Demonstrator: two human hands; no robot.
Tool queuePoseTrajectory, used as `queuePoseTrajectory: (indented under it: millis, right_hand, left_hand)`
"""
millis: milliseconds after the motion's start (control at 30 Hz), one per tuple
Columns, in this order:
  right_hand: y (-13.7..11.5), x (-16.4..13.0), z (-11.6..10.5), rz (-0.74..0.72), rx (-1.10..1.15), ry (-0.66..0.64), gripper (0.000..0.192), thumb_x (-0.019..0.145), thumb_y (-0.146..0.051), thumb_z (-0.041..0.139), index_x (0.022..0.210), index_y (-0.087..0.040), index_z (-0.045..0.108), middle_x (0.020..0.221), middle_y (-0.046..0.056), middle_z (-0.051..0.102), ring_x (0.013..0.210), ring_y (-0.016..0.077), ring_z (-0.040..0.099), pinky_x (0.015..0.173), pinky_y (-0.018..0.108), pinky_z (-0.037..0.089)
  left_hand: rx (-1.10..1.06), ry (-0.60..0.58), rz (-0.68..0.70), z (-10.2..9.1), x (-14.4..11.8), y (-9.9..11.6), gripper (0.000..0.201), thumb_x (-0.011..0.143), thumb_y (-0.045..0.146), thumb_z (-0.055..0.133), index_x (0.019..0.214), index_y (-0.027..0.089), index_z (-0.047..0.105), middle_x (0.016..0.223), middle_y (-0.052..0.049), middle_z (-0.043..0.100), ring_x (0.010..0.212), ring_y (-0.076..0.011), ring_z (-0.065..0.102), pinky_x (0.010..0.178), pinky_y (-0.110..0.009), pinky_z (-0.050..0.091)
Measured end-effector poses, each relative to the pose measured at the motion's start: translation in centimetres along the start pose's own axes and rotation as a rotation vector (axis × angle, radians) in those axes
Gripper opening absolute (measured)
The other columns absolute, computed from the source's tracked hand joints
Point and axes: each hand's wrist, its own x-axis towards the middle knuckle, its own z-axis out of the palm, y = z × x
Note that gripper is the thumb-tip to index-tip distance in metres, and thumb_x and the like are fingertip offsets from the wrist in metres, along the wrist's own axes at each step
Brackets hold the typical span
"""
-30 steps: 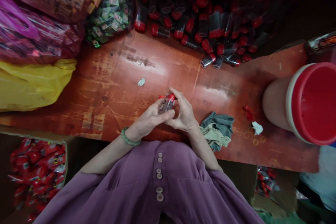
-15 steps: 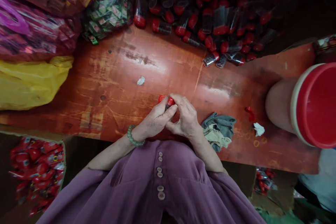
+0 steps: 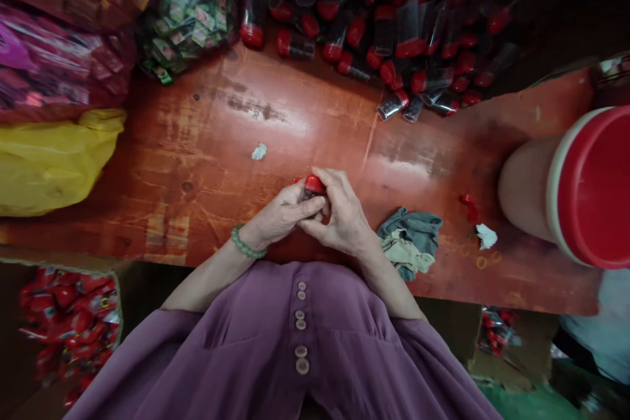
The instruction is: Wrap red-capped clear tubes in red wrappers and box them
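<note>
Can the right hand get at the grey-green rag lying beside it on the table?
Probably yes. The rag lies just beside the right hand with nothing between them on the table. But both that hand and the left hand are wrapped around a red-capped tube, so it would have to let go first.

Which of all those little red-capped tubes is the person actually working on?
Start at the red wooden table and skip the heap of tubes at its far edge. The tube sits at the near edge, clasped between the left hand and right hand, the only one held.
</note>
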Motion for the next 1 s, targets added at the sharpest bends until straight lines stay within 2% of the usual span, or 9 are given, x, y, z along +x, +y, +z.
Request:
queuePoseTrajectory:
  millis: [167, 367, 467, 567, 667, 767, 867, 933, 1000]
  right_hand:
    - [0.8, -0.1, -0.4, 0.111, 0.140, -0.101, 0.074, 0.078, -0.041, 0.077, 0.140, -0.022, 0.042, 0.127, 0.013, 0.052, 0.117, 0.0263, 0.056, 0.099, 0.048, 0.052]
    - [2.2, 0.1, -1.0, 0.144, 0.385, -0.133, 0.050, 0.091, -0.050, 0.059, 0.134, -0.025, 0.052, 0.124, 0.010, 0.056, 0.115, 0.0245, 0.060, 0.098, 0.048, 0.054]
    - [2.1, 0.0, -0.8, 0.145, 0.290, -0.170, 0.068, 0.080, -0.054, 0.071, 0.138, -0.025, 0.047, 0.126, 0.011, 0.055, 0.115, 0.0265, 0.059, 0.097, 0.049, 0.054]
    - [1.4, -0.2, -0.3, 0.119, 0.060, -0.205, 0.090, 0.070, -0.053, 0.080, 0.143, -0.021, 0.038, 0.129, 0.016, 0.052, 0.119, 0.0312, 0.056, 0.098, 0.053, 0.052]
    - [0.8, -0.5, 0.2, 0.085, -0.121, -0.146, 0.082, 0.076, -0.042, 0.076, 0.143, -0.017, 0.036, 0.126, 0.018, 0.054, 0.117, 0.0328, 0.055, 0.096, 0.054, 0.051]
    - [0.7, -0.8, 0.5, -0.006, -0.169, -0.040, 0.070, 0.080, -0.035, 0.068, 0.140, -0.018, 0.037, 0.121, 0.017, 0.057, 0.111, 0.0318, 0.057, 0.090, 0.052, 0.052]
    - [0.6, -1.0, 0.5, -0.110, -0.182, 0.031, 0.067, 0.080, -0.038, 0.062, 0.139, -0.018, 0.038, 0.115, 0.015, 0.059, 0.104, 0.0311, 0.059, 0.085, 0.051, 0.053]
    - [0.4, -1.0, 0.2, -0.146, -0.197, 0.051, 0.064, 0.082, -0.043, 0.058, 0.138, -0.018, 0.039, 0.112, 0.015, 0.059, 0.099, 0.0308, 0.060, 0.081, 0.050, 0.054]
    - [0.1, -1.0, -0.2, -0.172, -0.200, 0.074, 0.060, 0.086, -0.045, 0.053, 0.137, -0.018, 0.040, 0.110, 0.015, 0.060, 0.098, 0.0302, 0.061, 0.079, 0.048, 0.055]
  left_hand:
    - [-0.103, 0.017, -0.081, -0.2, -0.2, 0.0, 0.037, 0.081, 0.049, 0.071, 0.081, 0.013, 0.059, 0.074, -0.001, 0.056, 0.062, -0.0092, 0.050, 0.055, -0.021, 0.039]
    - [-0.241, 0.017, -0.133, -0.3, -0.2, -0.1, 0.034, 0.082, 0.045, 0.071, 0.090, 0.015, 0.058, 0.071, 0.001, 0.056, 0.054, -0.0066, 0.049, 0.050, -0.020, 0.039]
    - [-0.266, 0.068, -0.144, -0.1, 0.0, -0.3, 0.037, 0.082, 0.049, 0.070, 0.088, 0.015, 0.057, 0.076, 0.000, 0.058, 0.057, -0.0068, 0.052, 0.051, -0.019, 0.041]
    - [-0.274, 0.126, -0.148, 0.3, 0.2, -0.5, 0.039, 0.080, 0.050, 0.073, 0.083, 0.015, 0.055, 0.072, 0.001, 0.057, 0.059, -0.0075, 0.054, 0.055, -0.019, 0.043]
    - [-0.244, 0.123, -0.133, 0.7, 0.4, -0.6, 0.039, 0.079, 0.049, 0.073, 0.080, 0.015, 0.054, 0.067, 0.002, 0.056, 0.058, -0.0079, 0.053, 0.057, -0.021, 0.044]
    - [-0.191, 0.076, -0.096, 1.3, 0.2, -0.4, 0.039, 0.079, 0.050, 0.072, 0.079, 0.015, 0.055, 0.065, 0.001, 0.056, 0.059, -0.0094, 0.053, 0.059, -0.023, 0.044]
    - [-0.171, 0.043, -0.069, 1.6, -0.4, 0.1, 0.042, 0.077, 0.048, 0.075, 0.096, 0.015, 0.058, 0.070, 0.002, 0.057, 0.060, -0.0097, 0.054, 0.061, -0.024, 0.045]
    - [-0.155, 0.010, -0.046, 1.6, -1.1, 0.6, 0.064, 0.070, 0.043, 0.083, 0.121, 0.018, 0.054, 0.081, 0.001, 0.061, 0.069, -0.0123, 0.060, 0.068, -0.026, 0.048]
    - [-0.087, -0.036, -0.012, 1.4, -1.7, 1.0, 0.094, 0.060, 0.040, 0.089, 0.140, 0.022, 0.042, 0.096, -0.003, 0.064, 0.086, -0.0193, 0.065, 0.080, -0.031, 0.051]
